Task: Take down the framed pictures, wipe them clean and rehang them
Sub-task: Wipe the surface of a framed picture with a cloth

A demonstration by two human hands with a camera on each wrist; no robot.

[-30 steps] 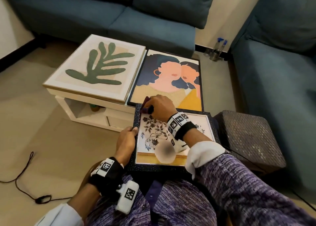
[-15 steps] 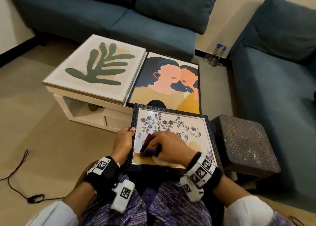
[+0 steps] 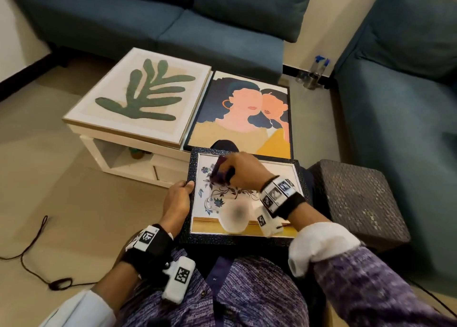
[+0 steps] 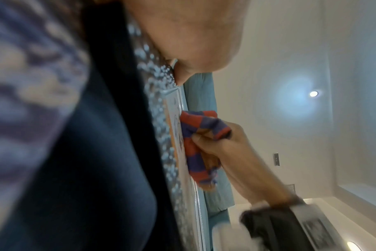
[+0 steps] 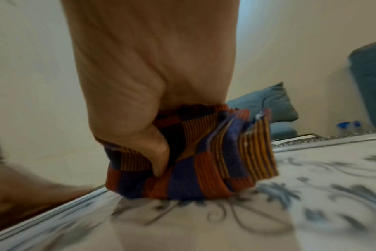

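On the lap, left hand (image 3: pixel 178 199) grips the floral picture (image 3: pixel 272 178)'s edge; right hand (image 3: pixel 244 171) presses a bunched cloth (image 3: pixel 220 173) on it.

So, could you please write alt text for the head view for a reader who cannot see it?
A seated person's right hand rubs a cloth over a floral picture on their lap while the left hand grips its frame. Beyond, a leaf print lies on a low table beside a portrait.
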